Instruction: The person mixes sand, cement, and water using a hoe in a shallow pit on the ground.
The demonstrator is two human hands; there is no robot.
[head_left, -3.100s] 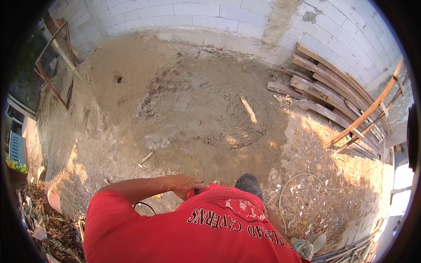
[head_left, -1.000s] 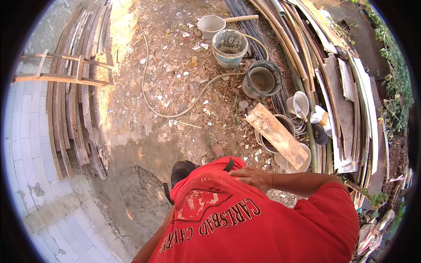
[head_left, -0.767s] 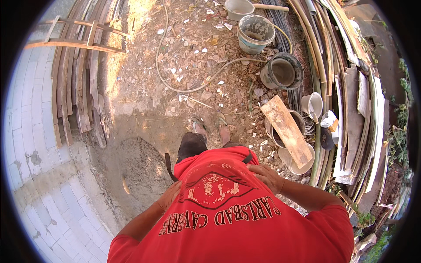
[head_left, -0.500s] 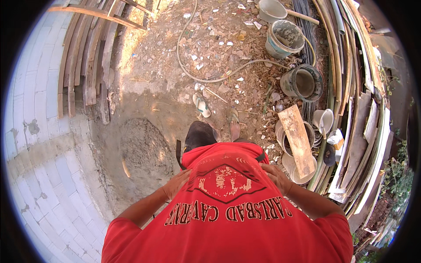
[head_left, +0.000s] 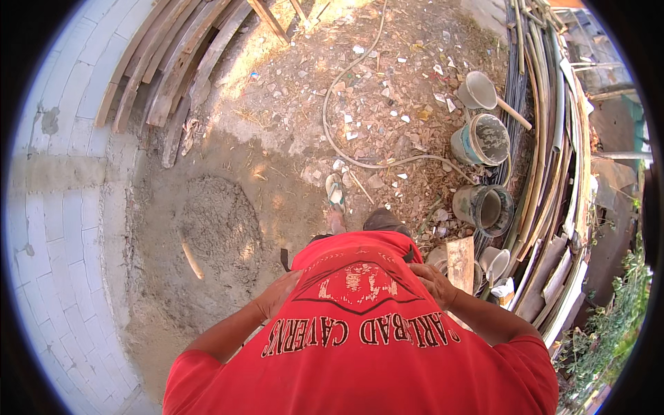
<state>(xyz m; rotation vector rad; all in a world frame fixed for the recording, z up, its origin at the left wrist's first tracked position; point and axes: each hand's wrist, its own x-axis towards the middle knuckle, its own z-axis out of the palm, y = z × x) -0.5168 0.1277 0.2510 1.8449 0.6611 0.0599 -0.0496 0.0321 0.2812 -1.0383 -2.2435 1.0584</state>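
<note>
Your left hand (head_left: pixel 278 296) and right hand (head_left: pixel 430 282) clutch your red shirt (head_left: pixel 360 332), fingers clenched, above rubble-strewn dirt ground (head_left: pixel 290 173) beside a block wall (head_left: pixel 48 207).

Bare dirt ground (head_left: pixel 277 159) fills the frame. A round grey mortar heap (head_left: pixel 218 232) lies at centre left, planks (head_left: pixel 173 76) at upper left, a pale hose (head_left: pixel 346 117) loops upper centre, and three buckets (head_left: pixel 481 138) stand at the right beside bent poles (head_left: pixel 560 138).

A mortar pile (head_left: pixel 214 235) lies on the ground to the left, planks (head_left: pixel 173 69) beyond it against the wall (head_left: pixel 55 207); buckets (head_left: pixel 482 138) stand right, beside a hose (head_left: pixel 360 104).
</note>
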